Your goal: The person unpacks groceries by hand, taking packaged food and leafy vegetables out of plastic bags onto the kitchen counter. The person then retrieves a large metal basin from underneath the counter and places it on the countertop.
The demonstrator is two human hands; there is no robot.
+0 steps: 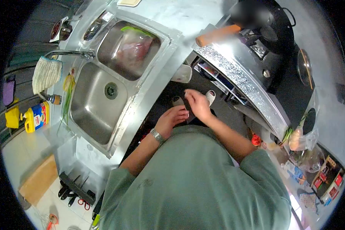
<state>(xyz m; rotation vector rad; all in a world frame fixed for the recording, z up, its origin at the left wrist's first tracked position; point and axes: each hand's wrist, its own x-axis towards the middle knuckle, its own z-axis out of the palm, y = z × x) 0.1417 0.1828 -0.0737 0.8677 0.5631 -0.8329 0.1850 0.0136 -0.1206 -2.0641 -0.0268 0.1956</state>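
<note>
Silver watch (156, 135), muted green shirt (197, 180)

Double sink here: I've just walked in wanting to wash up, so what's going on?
A person in a green shirt stands between the double sink and a dark pan. The left hand, with a watch at its wrist, and the right hand are close together in front of the body, neither clearly holding anything. A clear bag with something reddish inside lies in the sink, and green stalks lie beside it.

On my left, a double-bowl stainless-steel sink (94, 111) sits in a pale worktop (172, 15); below me lies dark floor (227, 117); on my right, light glints along crinkled silvery edging (239, 78).
</note>
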